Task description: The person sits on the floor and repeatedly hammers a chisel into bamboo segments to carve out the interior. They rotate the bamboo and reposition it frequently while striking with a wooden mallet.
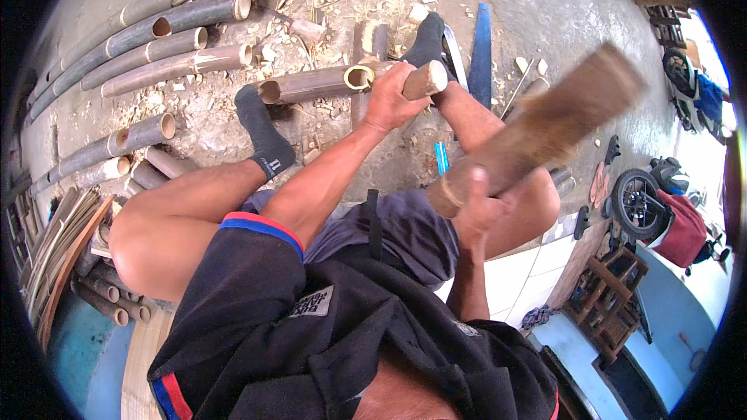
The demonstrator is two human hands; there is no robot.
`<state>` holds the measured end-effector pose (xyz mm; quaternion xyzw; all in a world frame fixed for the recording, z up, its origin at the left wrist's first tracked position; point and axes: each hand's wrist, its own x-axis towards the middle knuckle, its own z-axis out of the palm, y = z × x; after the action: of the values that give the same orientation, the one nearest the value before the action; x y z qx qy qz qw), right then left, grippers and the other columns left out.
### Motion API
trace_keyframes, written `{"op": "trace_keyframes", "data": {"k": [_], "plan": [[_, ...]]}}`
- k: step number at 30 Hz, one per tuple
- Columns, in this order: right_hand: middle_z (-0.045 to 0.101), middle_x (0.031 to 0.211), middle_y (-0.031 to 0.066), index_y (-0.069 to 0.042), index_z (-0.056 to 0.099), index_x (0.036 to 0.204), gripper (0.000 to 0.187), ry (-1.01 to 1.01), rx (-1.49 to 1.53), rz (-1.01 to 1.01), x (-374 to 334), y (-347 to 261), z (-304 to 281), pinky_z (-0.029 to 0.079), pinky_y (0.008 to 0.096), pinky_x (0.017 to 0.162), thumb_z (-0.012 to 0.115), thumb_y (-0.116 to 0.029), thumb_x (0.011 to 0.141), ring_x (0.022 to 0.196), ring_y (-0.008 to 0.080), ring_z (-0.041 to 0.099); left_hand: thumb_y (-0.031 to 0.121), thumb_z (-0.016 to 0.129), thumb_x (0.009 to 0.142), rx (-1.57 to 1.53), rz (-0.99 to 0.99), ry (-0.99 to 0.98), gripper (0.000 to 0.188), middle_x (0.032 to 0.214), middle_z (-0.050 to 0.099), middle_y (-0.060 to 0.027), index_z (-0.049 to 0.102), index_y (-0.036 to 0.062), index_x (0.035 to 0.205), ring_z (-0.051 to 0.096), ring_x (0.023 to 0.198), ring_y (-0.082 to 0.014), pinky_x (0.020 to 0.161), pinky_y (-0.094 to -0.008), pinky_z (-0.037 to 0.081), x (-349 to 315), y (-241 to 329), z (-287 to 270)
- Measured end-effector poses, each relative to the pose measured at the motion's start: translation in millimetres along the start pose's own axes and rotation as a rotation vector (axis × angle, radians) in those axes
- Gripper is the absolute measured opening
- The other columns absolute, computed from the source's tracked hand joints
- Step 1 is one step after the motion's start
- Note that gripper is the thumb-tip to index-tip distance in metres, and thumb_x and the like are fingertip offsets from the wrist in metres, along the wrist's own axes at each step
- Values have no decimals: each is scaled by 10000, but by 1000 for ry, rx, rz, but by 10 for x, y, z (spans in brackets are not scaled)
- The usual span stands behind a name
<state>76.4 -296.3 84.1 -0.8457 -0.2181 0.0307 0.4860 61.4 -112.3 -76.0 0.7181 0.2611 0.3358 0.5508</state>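
The left hand (pixel 391 99) is clamped round a short wooden cylinder (pixel 426 81); the right hand (pixel 482 214) grips the near end of a blurred wooden block (pixel 556 124). If this is striking, a square blow on the cylinder's pale end, left fingers well clear, should serve best. Beyond, a holed bamboo tube (pixel 315 85) lies between the feet (pixel 263 128); more tubes (pixel 198 18) line the floor's (pixel 564 27) left edge.

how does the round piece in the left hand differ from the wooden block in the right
The round piece in the left hand is slimmer, with a pale end; the wooden block in the right hand is broader and longer in view. The round piece looks fairly sharp, the wooden block blurred. Both are brownish and gripped.
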Motion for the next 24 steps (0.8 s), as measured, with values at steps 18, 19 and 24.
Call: {"op": "trace_keyframes", "data": {"k": [18, 19, 24], "plan": [[528, 1424, 218, 13, 305, 1564, 787, -178, 283, 436, 52, 51, -25, 408, 374, 1121, 694, -163, 903, 1295, 300, 538, 215, 823, 717, 209, 54, -115, 369, 917, 609, -133, 637, 87, 1009, 637, 899, -360, 774, -449, 523, -63, -159, 51], [529, 1420, 211, 7, 324, 1559, 771, -162, 303, 425, 39, 109, 29, 405, 373, 1123, 693, -161, 903, 1294, 297, 539, 255, 817, 733, 209, 64, -100, 361, 905, 598, -126, 640, 107, 1010, 631, 908, -360, 768, -461, 520, -60, -158, 57], [550, 1425, 188, 16, 312, 1562, 834, -440, 93, 264, 129, 95, 0, 415, 371, 1112, 729, -221, 880, 1291, 261, 549, 171, 746, 783, 33, -139, 215, 275, 931, 646, -103, 629, 41, 995, 651, 865, -295, 773, -430, 530, -178, 11, -138]]}}
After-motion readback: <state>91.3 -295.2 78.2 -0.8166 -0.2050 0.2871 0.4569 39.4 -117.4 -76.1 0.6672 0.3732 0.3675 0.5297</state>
